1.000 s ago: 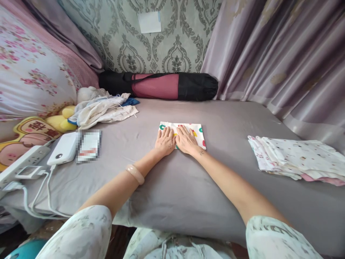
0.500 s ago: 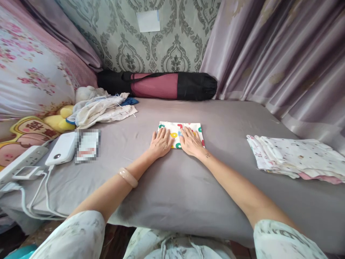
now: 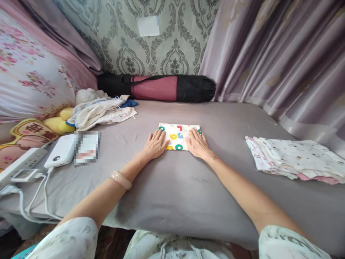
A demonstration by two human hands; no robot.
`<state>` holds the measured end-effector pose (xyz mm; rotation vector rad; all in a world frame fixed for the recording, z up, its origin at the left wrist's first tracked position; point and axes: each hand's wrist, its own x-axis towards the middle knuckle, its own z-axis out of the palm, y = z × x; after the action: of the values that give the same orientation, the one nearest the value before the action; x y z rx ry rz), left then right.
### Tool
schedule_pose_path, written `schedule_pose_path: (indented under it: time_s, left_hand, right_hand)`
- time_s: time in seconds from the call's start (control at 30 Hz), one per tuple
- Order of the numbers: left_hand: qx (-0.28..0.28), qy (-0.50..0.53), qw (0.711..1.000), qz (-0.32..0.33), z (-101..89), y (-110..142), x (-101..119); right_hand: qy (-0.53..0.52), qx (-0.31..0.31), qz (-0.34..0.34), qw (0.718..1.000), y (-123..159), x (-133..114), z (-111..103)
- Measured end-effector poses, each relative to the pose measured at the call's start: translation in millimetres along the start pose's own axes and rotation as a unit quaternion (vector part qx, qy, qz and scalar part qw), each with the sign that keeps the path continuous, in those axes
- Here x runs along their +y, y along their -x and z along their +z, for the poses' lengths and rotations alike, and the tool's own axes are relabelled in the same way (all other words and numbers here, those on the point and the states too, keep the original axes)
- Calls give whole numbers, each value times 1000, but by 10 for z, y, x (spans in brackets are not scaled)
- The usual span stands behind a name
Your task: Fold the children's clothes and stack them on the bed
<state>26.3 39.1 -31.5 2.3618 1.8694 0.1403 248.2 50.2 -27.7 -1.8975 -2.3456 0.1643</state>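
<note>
A folded white cloth (image 3: pixel 180 130) with colourful letter shapes lies flat on the grey sheet. My left hand (image 3: pixel 155 144) rests at its left edge, fingers stretched out and partly over the cloth. On the right edge lies my right hand (image 3: pixel 198 143), palm down with fingers spread. Neither hand grips the fabric. Under each palm, the cloth's side edges are partly hidden.
Folded printed cloths (image 3: pixel 299 156) are stacked on the right. To the left are crumpled clothes (image 3: pixel 99 111), a white power bank (image 3: pixel 60 151), a power strip (image 3: pixel 24 163) and cables. A black and maroon rolled bag (image 3: pixel 156 88) lies along the wall.
My hands have slid apart across the cloth, the left one leftward and the right one rightward. More of the printed middle shows now.
</note>
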Motion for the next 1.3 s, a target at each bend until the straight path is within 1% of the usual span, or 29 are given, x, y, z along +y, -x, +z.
schedule_pose_path:
  time_s: [0.13, 0.23, 0.3, 0.37, 0.43, 0.5, 0.6, 0.67, 0.73, 0.83, 0.93, 1.0, 1.07, 1.17, 1.3]
  left_hand:
    - [-5, 3, 1000, 7, 6, 4, -31]
    - [-7, 13, 1000, 9, -23, 13, -123]
    - [1, 11, 1000, -10, -51, 25, -236]
    - [17, 3, 999, -42, -69, 44, -363]
    - [33, -4, 997, -70, -71, 67, -466]
    - [49, -9, 995, -81, -58, 91, -523]
    - [74, -15, 995, -70, -31, 116, -535]
    - [83, -18, 994, -63, -21, 124, -523]
    - [84, -18, 994, -62, -20, 128, -515]
    - [81, -11, 995, -61, -27, 131, -513]
    - [87, -1, 995, -57, -39, 137, -509]
    - [90, 4, 994, -56, -48, 142, -502]
    - [88, 7, 994, -59, -56, 147, -496]
    - [84, 6, 994, -64, -61, 150, -492]
    - [86, 4, 994, -64, -51, 149, -500]
  right_hand:
    - [6, -17, 9, 1000, 1, 22, 5]
    - [2, -31, 4, 1000, -30, 20, -78]
    - [-4, -18, -2, 1000, -76, 26, -146]
    - [-8, 7, -12, 1000, -140, 36, -183]
    - [-10, 20, -24, 999, -207, 51, -167]
    - [-11, 10, -24, 1000, -262, 68, -104]
    - [-12, -15, -7, 1000, -305, 96, 14]
    - [-11, -20, -3, 1000, -314, 111, 63]
    - [-10, -18, -2, 1000, -318, 119, 71]
    - [-8, -26, -1, 1000, -328, 105, 10]
    - [-9, -36, -1, 999, -348, 25, -99]
    - [-12, -18, -15, 1000, -357, -72, -153]
    - [-17, 0, -46, 999, -354, -183, -162]
    - [-17, -13, -78, 997, -336, -308, -87]
    - [-7, -28, -73, 997, -332, -340, 46]
